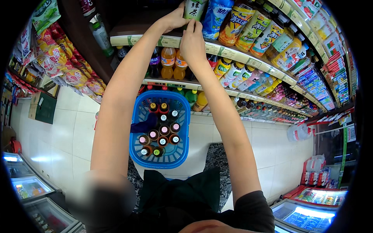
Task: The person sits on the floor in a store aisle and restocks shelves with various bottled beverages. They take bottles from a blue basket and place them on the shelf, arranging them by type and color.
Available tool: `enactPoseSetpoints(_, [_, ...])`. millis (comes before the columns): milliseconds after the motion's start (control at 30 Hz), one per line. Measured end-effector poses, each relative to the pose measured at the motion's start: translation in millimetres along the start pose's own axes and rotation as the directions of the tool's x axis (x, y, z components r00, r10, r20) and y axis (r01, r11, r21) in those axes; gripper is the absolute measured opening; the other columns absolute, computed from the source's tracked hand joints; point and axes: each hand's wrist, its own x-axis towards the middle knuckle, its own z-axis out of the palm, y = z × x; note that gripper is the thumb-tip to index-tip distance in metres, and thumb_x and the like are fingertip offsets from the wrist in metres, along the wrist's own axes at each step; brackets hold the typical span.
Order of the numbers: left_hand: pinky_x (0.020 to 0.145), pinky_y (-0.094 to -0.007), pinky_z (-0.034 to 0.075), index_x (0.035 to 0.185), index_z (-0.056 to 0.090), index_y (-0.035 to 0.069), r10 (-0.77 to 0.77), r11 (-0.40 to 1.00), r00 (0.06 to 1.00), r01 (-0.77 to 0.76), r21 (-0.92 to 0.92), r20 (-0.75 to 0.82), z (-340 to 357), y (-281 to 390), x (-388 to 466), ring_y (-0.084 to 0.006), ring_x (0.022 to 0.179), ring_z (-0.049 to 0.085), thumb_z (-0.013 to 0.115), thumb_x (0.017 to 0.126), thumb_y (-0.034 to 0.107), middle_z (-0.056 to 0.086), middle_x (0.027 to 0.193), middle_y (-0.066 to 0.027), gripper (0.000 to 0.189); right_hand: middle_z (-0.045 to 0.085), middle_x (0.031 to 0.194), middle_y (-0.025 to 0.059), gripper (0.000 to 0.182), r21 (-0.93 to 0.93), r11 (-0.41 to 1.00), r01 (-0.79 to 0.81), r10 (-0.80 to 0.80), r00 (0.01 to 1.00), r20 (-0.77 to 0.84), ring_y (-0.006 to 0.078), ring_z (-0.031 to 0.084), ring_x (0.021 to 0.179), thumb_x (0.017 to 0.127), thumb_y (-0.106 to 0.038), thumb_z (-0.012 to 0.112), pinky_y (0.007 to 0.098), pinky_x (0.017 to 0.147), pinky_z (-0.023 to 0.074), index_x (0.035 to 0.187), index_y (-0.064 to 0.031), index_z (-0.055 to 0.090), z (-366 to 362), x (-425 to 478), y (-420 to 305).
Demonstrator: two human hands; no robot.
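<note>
Both my arms reach up to a shelf of bottled drinks. My left hand [174, 19] is closed around the left side of a green tea bottle [194, 9], whose top runs out of the picture. My right hand [193, 43] touches the lower front of the same bottle with its fingertips, just above the shelf's price strip [214, 48]. A blue-labelled bottle [216, 20] stands directly right of it, and orange and yellow ones follow along the row. Below my arms, a blue plastic basket [186, 145] holds several capped bottles [164, 130] and a dark blue cloth [145, 123].
Lower shelves hold orange soda bottles [168, 62] and other drinks. Snack packets [51, 58] hang at the left, above a green carton [43, 107] on the tiled floor. Glass-topped freezers [32, 186] stand at lower left and lower right [309, 215]. A large clear water jug [298, 132] is at right.
</note>
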Motion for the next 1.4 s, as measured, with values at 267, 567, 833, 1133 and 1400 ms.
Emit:
enactPoseSetpoints(267, [0.099,-0.0337,0.040,0.145,0.014,0.005,-0.038,0.995,0.997,0.032,-0.096,-0.061,6.9,7.9,-5.3,-0.0252,0.117,0.048,0.064,0.084,0.008,0.049,0.127,-0.0174,0.080,0.040,0.124,0.0334,0.060,-0.030,0.999,0.018,-0.017,0.999,0.032,0.0415,0.056,0.104,0.076,0.004,0.055,0.0364,0.088,0.0494,0.129,0.0208,0.031,2.4,8.1,15.8])
enactPoseSetpoints(567, [0.104,-0.0351,0.036,0.144,0.021,-0.001,0.099,0.993,0.921,-0.068,0.095,-0.377,7.1,45.4,-97.1,-0.0257,0.121,0.046,0.071,0.081,0.021,0.045,0.135,-0.0214,0.083,0.050,0.120,0.0270,0.034,0.152,0.980,0.128,-0.097,0.976,-0.195,0.0404,0.055,0.105,0.087,-0.008,0.056,0.0419,0.088,0.0483,0.118,0.0050,0.055,-32.8,-73.5,2.0])
enactPoseSetpoints(833, [0.080,-0.0377,0.050,0.104,0.064,0.002,-0.251,0.968,0.962,0.250,0.028,0.108,134.4,-1.2,-386.2,-0.0312,0.093,0.064,0.062,0.080,0.003,0.065,0.103,-0.0167,0.025,0.064,0.087,0.0233,0.013,0.316,0.760,-0.568,0.229,0.689,0.688,0.0346,0.064,0.082,0.079,-0.011,0.064,0.0401,0.071,0.0511,0.088,-0.0028,0.069,-28.9,-347.8,-47.5])
enactPoseSetpoints(1133, [0.092,-0.0421,0.044,0.133,0.039,0.001,-0.715,0.692,0.696,0.689,0.218,0.071,189.4,-72.4,-557.6,-0.0389,0.114,0.053,0.053,0.080,-0.006,0.056,0.121,-0.0259,0.056,0.051,0.113,0.0223,0.052,0.102,0.910,-0.403,0.140,0.528,0.838,0.0411,0.058,0.099,0.074,-0.011,0.070,0.0471,0.080,0.0507,0.121,-0.0090,0.049,18.6,-452.5,-119.4])
enactPoseSetpoints(1400, [0.095,-0.0374,0.043,0.143,0.031,0.006,-0.633,0.769,0.743,0.635,0.067,0.219,163.3,-44.1,-533.0,-0.0306,0.119,0.051,0.066,0.074,-0.007,0.050,0.131,-0.0165,0.078,0.065,0.088,0.0240,0.037,0.154,0.930,-0.332,0.080,0.595,0.800,0.0400,0.064,0.082,0.076,-0.023,0.068,0.0462,0.072,0.0520,0.106,-0.0043,0.056,6.8,-406.4,-92.5])
